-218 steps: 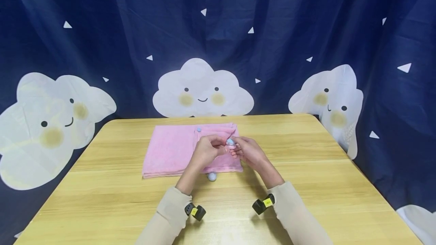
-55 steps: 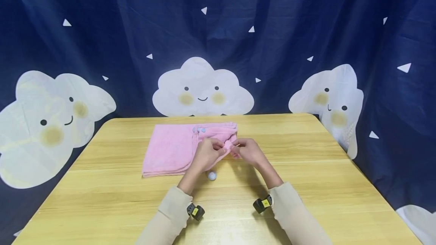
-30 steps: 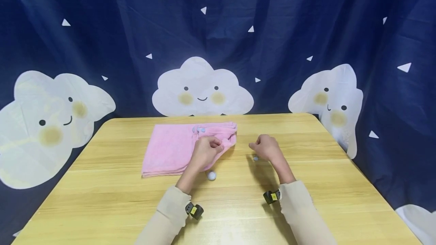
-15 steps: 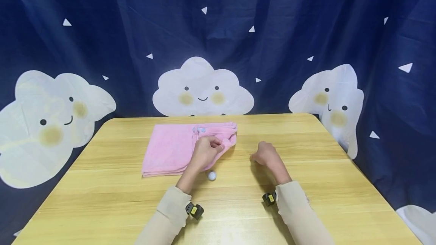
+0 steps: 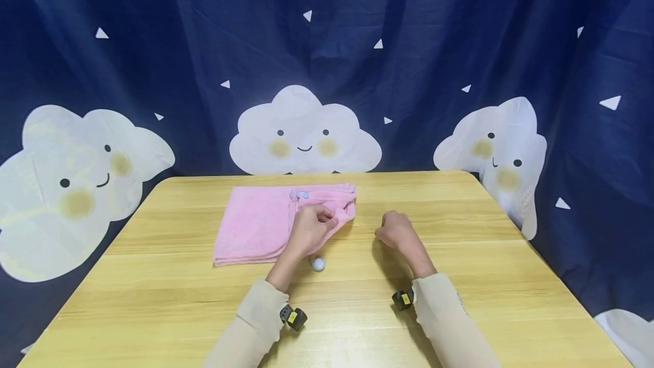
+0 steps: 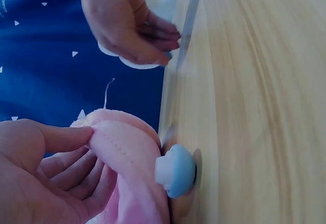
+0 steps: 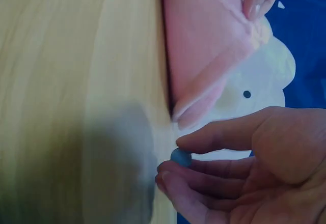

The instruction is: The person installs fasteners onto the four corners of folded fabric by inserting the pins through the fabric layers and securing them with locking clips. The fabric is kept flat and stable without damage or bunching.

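Observation:
A folded pink towel (image 5: 255, 220) lies on the wooden table. My left hand (image 5: 309, 226) pinches its raised near-right corner, where stitching shows along the towel's edge (image 6: 122, 147) in the left wrist view. Off to the right, my right hand (image 5: 399, 230) is low over the table, apart from the towel. Between its thumb and fingertips is a small round blue piece (image 7: 181, 157), seen in the right wrist view. Just in front of the towel stands a mushroom-shaped fastener (image 6: 181, 170) with a blue cap and whitish stem.
Several small blue pieces (image 5: 302, 195) sit on the towel near its far edge. The light wooden table (image 5: 179, 305) ends at a dark blue curtain (image 5: 327, 55) printed with white clouds.
Both hands were working at the towel corner. The right hand then left it, moved right and picked the small blue piece off the table. The left hand keeps its pinch.

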Demonstrator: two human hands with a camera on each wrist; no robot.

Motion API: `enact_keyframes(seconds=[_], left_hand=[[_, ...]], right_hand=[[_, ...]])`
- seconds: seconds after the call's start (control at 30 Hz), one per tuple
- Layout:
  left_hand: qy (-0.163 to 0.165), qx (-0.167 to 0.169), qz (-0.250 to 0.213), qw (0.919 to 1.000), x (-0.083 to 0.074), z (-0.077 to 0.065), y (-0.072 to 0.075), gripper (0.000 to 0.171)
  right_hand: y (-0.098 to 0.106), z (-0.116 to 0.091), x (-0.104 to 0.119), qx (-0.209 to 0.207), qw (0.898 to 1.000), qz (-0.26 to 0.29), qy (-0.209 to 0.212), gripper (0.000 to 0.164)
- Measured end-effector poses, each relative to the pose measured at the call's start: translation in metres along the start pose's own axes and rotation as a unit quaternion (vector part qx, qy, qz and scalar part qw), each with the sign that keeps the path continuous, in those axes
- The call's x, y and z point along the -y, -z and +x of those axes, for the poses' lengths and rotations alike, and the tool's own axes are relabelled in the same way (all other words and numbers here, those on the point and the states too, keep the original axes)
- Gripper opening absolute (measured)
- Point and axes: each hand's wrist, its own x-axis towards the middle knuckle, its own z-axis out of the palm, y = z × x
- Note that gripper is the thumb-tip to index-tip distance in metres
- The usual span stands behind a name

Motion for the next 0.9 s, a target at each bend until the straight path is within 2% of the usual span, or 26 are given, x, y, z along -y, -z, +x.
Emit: enact_keyframes(seconds=[0.23, 0.33, 0.4, 0.5, 0.6, 0.67, 0.77, 0.9], left_hand=[[-0.011, -0.018, -0.015, 0.9997, -0.001, -0.001, -0.002, 0.008], [-0.009, -0.021, -0.028, 0.9993, -0.001, -0.001, -0.002, 0.009], [-0.005, -0.021, -0.033, 0.9992, -0.002, -0.001, -0.002, 0.009], [-0.007, -0.02, -0.045, 0.9988, -0.002, -0.001, -0.003, 0.01], [-0.012, -0.02, -0.055, 0.9982, -0.001, -0.001, -0.004, 0.009], [-0.013, -0.022, -0.058, 0.998, -0.001, -0.001, -0.005, 0.008], [-0.009, -0.022, -0.059, 0.998, 0.0, 0.0, -0.005, 0.007], [-0.015, -0.021, -0.053, 0.9983, 0.002, 0.0, -0.005, 0.006]], right_hand=[[0.004, -0.004, 0.011, -0.038, 0.998, 0.041, 0.042, 0.015], [0.004, -0.005, 0.017, -0.011, 0.992, 0.111, 0.053, 0.011], [0.005, -0.006, 0.023, 0.02, 0.981, 0.18, 0.063, 0.009], [0.005, -0.009, 0.031, 0.071, 0.953, 0.286, 0.074, 0.008], [0.005, -0.011, 0.036, 0.097, 0.928, 0.35, 0.081, 0.015], [0.004, -0.012, 0.039, 0.107, 0.916, 0.379, 0.082, 0.017], [0.006, -0.015, 0.044, 0.112, 0.909, 0.392, 0.084, 0.019], [0.013, -0.025, 0.055, 0.113, 0.913, 0.384, 0.081, 0.019]])
